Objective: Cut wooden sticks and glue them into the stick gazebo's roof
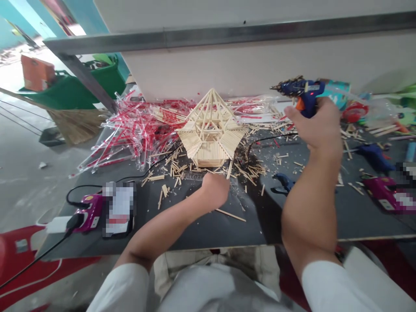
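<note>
Near the middle of the dark table stands a model pavilion built of thin wooden sticks, with an open pointed roof frame above slatted slopes. Just in front of it is my left hand, its fingers curled closed, with a wooden stick rising beside them; whether the fingers grip that stick is unclear. My right hand, raised at the right, is wrapped round a blue hot glue gun with an orange trigger. The gun's nozzle points left, away from the model. A loose stick lies nearer the table's front edge.
Red-and-clear plastic wrappers pile at the back left. A phone and a purple power strip lie at the left. Cut sticks surround the model. Blue pliers, a second purple strip and another blue tool are at the right.
</note>
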{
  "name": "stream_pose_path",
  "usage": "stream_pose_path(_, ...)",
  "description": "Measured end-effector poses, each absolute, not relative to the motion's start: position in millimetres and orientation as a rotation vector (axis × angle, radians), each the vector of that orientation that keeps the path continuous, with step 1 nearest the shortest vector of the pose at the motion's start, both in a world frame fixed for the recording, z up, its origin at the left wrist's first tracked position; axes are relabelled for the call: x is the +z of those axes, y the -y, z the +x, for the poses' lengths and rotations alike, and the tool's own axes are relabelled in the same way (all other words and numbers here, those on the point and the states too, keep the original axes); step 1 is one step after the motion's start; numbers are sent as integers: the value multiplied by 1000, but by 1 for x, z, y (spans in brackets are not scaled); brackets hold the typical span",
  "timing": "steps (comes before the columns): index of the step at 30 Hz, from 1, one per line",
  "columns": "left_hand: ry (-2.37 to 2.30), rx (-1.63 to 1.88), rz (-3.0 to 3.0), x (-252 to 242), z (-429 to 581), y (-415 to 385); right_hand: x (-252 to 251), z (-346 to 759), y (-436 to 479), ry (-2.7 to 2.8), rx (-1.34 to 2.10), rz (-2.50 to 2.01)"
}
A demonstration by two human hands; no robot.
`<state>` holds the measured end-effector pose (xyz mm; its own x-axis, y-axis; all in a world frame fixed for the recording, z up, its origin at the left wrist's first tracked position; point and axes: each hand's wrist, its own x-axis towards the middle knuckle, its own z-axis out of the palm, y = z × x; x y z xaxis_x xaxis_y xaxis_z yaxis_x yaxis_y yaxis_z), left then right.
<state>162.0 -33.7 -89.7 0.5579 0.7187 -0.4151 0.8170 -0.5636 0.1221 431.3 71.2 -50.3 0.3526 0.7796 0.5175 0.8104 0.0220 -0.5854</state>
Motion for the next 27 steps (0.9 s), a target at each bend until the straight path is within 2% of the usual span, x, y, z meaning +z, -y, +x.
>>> stream_pose_path(5, -1182, -528, 2552, -83, 154, 31, -49, 430, -69, 1453, -20, -1687)
stream_pose_path(10, -1062, -490, 2638, -56, 138, 27, -49, 431, -69, 1513, -19, -1626)
stream_pose_path(17, -938, 504, 2309, -6, 99, 20, -34, 414, -58, 1638, -40, -1577)
stream_pose_path(27, -1021, 1022, 1806, -27, 89, -10, -26, 377, -46, 1736, 149, -1544)
